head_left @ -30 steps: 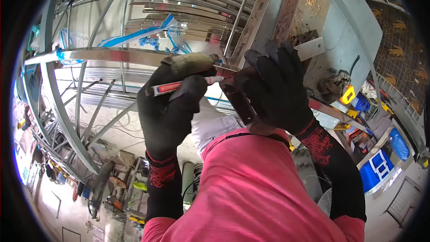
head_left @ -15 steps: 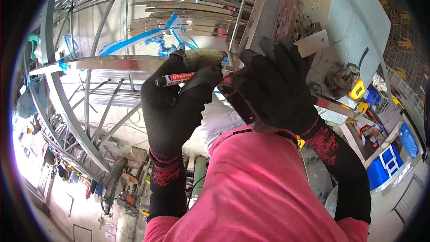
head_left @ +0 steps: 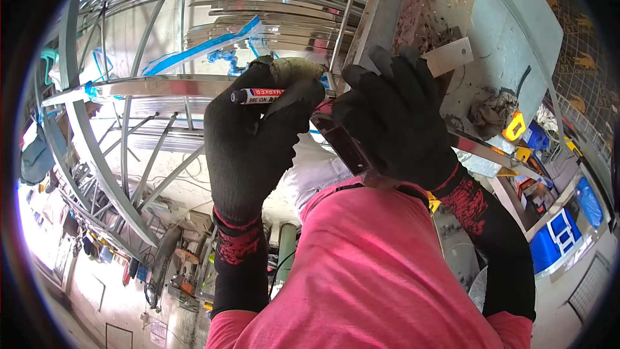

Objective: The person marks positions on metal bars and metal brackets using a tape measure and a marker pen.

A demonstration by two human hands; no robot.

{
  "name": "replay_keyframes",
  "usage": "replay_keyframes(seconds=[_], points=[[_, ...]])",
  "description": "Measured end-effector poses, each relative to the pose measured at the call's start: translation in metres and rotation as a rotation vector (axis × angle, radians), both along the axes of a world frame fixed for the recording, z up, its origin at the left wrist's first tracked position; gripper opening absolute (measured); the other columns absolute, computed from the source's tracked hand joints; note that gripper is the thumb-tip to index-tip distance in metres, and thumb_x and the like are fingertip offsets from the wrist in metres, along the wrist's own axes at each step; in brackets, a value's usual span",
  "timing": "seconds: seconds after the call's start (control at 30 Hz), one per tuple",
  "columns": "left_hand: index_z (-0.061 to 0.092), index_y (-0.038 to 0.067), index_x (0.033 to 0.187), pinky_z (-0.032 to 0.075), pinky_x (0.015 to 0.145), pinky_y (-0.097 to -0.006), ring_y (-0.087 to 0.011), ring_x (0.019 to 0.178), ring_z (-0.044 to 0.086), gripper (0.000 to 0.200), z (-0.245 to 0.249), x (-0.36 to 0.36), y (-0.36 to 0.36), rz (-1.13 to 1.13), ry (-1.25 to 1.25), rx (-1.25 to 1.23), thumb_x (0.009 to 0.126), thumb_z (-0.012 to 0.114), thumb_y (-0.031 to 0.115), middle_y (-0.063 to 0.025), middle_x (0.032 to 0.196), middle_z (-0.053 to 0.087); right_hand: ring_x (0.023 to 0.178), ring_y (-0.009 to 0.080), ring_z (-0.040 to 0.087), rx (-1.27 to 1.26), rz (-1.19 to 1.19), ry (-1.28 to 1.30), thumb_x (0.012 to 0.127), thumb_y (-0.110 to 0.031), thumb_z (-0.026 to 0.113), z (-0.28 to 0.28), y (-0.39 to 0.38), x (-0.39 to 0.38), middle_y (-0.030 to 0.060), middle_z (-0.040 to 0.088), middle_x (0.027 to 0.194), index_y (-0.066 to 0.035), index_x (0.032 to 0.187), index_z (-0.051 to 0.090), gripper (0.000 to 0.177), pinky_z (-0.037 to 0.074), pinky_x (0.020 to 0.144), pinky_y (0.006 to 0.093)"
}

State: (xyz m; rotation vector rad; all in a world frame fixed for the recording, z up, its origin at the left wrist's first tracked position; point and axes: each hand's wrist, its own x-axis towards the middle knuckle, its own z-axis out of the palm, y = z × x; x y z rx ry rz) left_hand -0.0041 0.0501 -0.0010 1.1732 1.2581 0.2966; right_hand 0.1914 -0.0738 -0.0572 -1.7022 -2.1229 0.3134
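My left hand (head_left: 248,145), in a black glove, is closed round a white marker (head_left: 258,95) with a red label. The marker's dark end points left, and its other end is hidden by my fingers. An olive-grey covering (head_left: 294,71) shows at the top of this hand. Close by, my right hand (head_left: 400,123), also gloved, grips a dark, shiny flat metal piece (head_left: 342,147) with a small hole near its lower end. Its thumb side presses on the piece while the other fingers stretch up. A long metal bar (head_left: 174,90) passes behind both hands.
Upright and slanted metal frame bars (head_left: 106,174) stand at left, with stacked metal lengths (head_left: 278,10) behind. A grey work surface (head_left: 510,26) at upper right bears a pale metal plate (head_left: 449,56), a rag (head_left: 494,113) and a yellow tape measure (head_left: 515,126). Blue tape (head_left: 200,45) hangs near the bar.
The marker has shifted slightly up and right with my left hand and lies more level. My right hand and the dark metal piece have moved slightly; both grips stay the same.
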Motion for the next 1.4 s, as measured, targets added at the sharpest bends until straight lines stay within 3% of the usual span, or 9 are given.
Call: replay_keyframes(seconds=[0.43, 0.53, 0.63, 0.7, 0.93, 0.97, 1.07, 1.17, 1.4], points=[[0.078, 0.001, 0.107, 0.045, 0.052, -0.0221, -0.0048, 0.062, 0.063, 0.015, -0.002, -0.001, 0.001, -0.018, -0.012, 0.016, 0.104, 0.076, 0.016, -0.0018, 0.077, 0.072, 0.140, 0.0395, 0.058, -0.007, 0.013, 0.020, 0.094, -0.028, 0.077, 0.000, 0.002, 0.002, 0.0104, 0.067, 0.139, -0.018, 0.109, 0.080, 0.018, 0.044, 0.121, 0.0646], [0.081, -0.001, 0.124, 0.055, 0.070, -0.0236, -0.0087, 0.081, 0.073, 0.026, -0.001, -0.005, -0.001, -0.062, 0.021, 0.023, 0.104, 0.074, 0.014, -0.0053, 0.104, 0.082, 0.139, 0.0387, 0.058, -0.006, 0.010, -0.022, 0.093, -0.029, 0.077, -0.001, 0.003, 0.001, 0.0095, 0.066, 0.139, -0.018, 0.111, 0.079, 0.021, 0.043, 0.122, 0.0645], [0.078, 0.002, 0.105, 0.046, 0.050, -0.0234, -0.0055, 0.061, 0.064, 0.014, 0.001, -0.006, -0.007, -0.062, 0.024, 0.071, 0.106, 0.073, 0.015, -0.0027, 0.076, 0.071, 0.139, 0.0383, 0.058, -0.012, 0.021, -0.029, 0.093, -0.030, 0.076, 0.001, 0.001, 0.001, 0.0089, 0.066, 0.140, -0.020, 0.115, 0.078, 0.023, 0.042, 0.123, 0.0641], [0.081, -0.002, 0.121, 0.056, 0.069, -0.0253, -0.0121, 0.081, 0.076, 0.024, 0.002, -0.009, -0.008, -0.088, 0.114, 0.138, 0.110, 0.068, 0.015, -0.0085, 0.104, 0.083, 0.141, 0.0418, 0.057, 0.009, 0.031, -0.023, 0.092, -0.031, 0.075, -0.005, -0.001, 0.002, 0.0108, 0.065, 0.143, -0.021, 0.115, 0.079, 0.025, 0.040, 0.122, 0.0658], [0.080, 0.000, 0.127, 0.063, 0.072, -0.0295, -0.0166, 0.090, 0.080, 0.023, -0.006, -0.015, -0.010, -0.148, 0.066, 0.249, 0.111, 0.065, 0.009, -0.0119, 0.113, 0.082, 0.140, 0.0378, 0.058, 0.033, 0.022, -0.049, 0.094, -0.030, 0.075, -0.001, 0.001, 0.001, 0.0084, 0.066, 0.140, -0.022, 0.116, 0.077, 0.024, 0.041, 0.124, 0.0634], [0.079, 0.000, 0.110, 0.048, 0.054, -0.0234, -0.0061, 0.065, 0.065, 0.016, -0.009, -0.005, -0.012, -0.004, -0.026, 0.177, 0.104, 0.073, 0.013, -0.0031, 0.078, 0.073, 0.140, 0.0378, 0.058, 0.032, 0.020, -0.051, 0.094, -0.030, 0.075, -0.002, 0.000, 0.001, 0.0084, 0.066, 0.140, -0.022, 0.116, 0.077, 0.024, 0.041, 0.124, 0.0634], [0.079, 0.002, 0.108, 0.047, 0.053, -0.0236, -0.0056, 0.062, 0.065, 0.016, -0.014, -0.002, -0.011, -0.071, -0.025, 0.301, 0.104, 0.074, 0.017, -0.0030, 0.075, 0.072, 0.140, 0.0377, 0.058, 0.076, 0.009, -0.019, 0.093, -0.029, 0.075, -0.005, -0.001, 0.002, 0.0085, 0.067, 0.139, -0.022, 0.115, 0.077, 0.023, 0.042, 0.123, 0.0630], [0.081, -0.002, 0.123, 0.059, 0.068, -0.0272, -0.0121, 0.082, 0.076, 0.023, -0.006, 0.000, -0.008, -0.063, 0.097, 0.115, 0.108, 0.071, 0.013, -0.0084, 0.102, 0.083, 0.142, 0.0443, 0.057, 0.065, 0.042, -0.037, 0.091, -0.031, 0.076, -0.008, -0.001, 0.003, 0.0119, 0.065, 0.148, -0.024, 0.117, 0.080, 0.026, 0.040, 0.121, 0.0659], [0.081, -0.002, 0.121, 0.058, 0.068, -0.0270, -0.0115, 0.079, 0.075, 0.025, -0.005, 0.004, -0.003, -0.098, 0.133, 0.137, 0.107, 0.072, 0.017, -0.0063, 0.099, 0.082, 0.140, 0.0390, 0.059, 0.057, 0.032, -0.029, 0.092, -0.028, 0.074, -0.002, 0.002, 0.001, 0.0104, 0.067, 0.139, -0.018, 0.113, 0.075, 0.023, 0.044, 0.121, 0.0643]])
